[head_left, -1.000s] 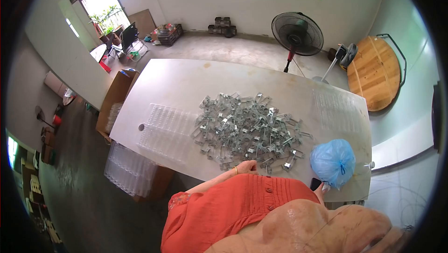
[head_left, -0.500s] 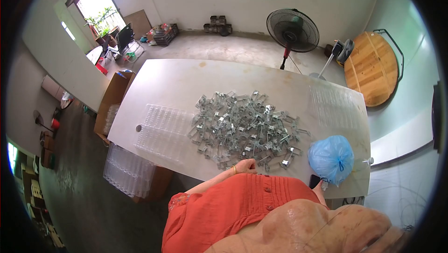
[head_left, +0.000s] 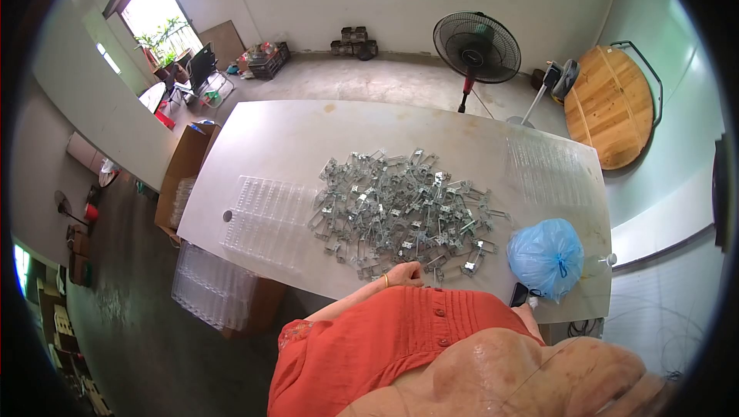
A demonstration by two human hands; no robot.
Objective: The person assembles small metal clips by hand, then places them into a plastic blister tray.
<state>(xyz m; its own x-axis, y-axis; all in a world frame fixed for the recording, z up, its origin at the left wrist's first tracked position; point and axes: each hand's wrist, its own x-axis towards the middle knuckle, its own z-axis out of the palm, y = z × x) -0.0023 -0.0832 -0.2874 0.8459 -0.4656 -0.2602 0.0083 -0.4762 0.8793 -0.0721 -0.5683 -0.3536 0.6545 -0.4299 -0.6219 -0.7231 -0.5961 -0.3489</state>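
My left hand (head_left: 405, 273), with a yellow bangle at the wrist, rests at the table's near edge with its fingers curled in. It lies beside the front of a large heap of small metal clip-like parts (head_left: 400, 209), and nothing shows in it. To the right, my right hand (head_left: 526, 311) is mostly hidden by the red clothing and grips a dark phone (head_left: 519, 294) at the table edge. Just above the phone sits a tied blue plastic bag (head_left: 545, 260).
Clear plastic trays lie on the table (head_left: 289, 128) at left (head_left: 269, 217) and right (head_left: 548, 175). More trays (head_left: 212, 282) are stacked below its left edge, near a cardboard box (head_left: 181, 171). Behind stand a fan (head_left: 477, 48) and a round wooden tabletop (head_left: 612, 108).
The camera view has shifted slightly. The phone in my right hand appears a little higher and tilted differently. My left hand stays in place.
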